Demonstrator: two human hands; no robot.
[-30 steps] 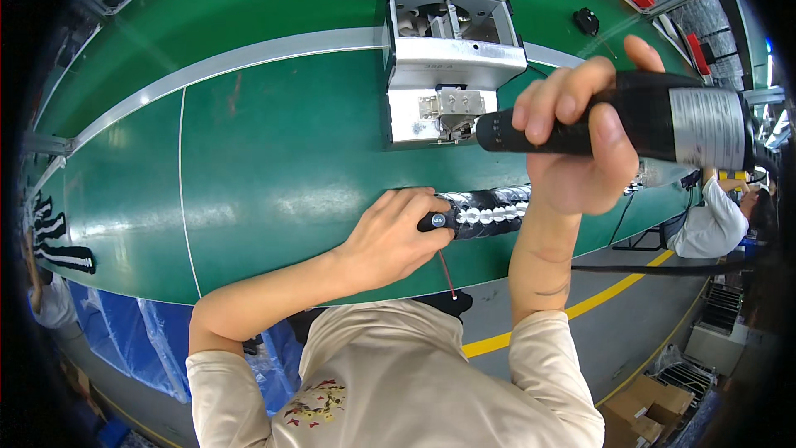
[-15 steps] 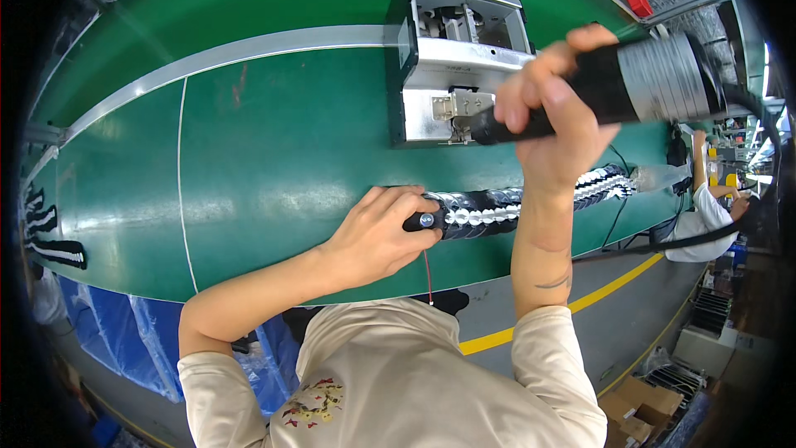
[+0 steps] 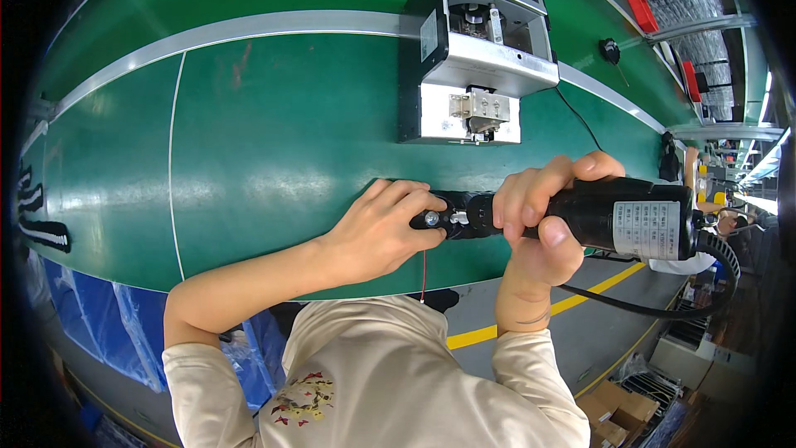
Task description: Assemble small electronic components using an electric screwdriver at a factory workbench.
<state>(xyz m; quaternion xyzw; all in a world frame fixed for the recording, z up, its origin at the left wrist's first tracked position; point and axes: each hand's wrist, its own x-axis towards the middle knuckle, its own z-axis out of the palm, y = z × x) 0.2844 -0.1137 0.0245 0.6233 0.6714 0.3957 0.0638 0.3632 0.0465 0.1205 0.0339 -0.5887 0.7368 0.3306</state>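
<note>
My left hand (image 3: 391,226) lies on the green bench near its front edge, with thumb and fingers closed around a black part (image 3: 431,219) that has a round screw-like head on top. In my right hand (image 3: 539,214) is a black electric screwdriver (image 3: 593,203) with a pale label, held almost level. Its narrow front end points left, and a shiny metal piece (image 3: 459,217) shows between it and the black part; whether they touch I cannot tell. The screwdriver and my right hand hide most of what extends rightward from the black part.
A silver and black screw feeder (image 3: 481,58) stands beyond my hands. Black-and-white strips (image 3: 46,234) lie at the far left. A thick black cable (image 3: 720,286) loops from the screwdriver. Red bins (image 3: 640,8) sit at the back right. Another person's arm shows at far right.
My right hand has brought the screwdriver from the screw feeder down to the black part. My left hand keeps its hold. The view has shifted slightly.
</note>
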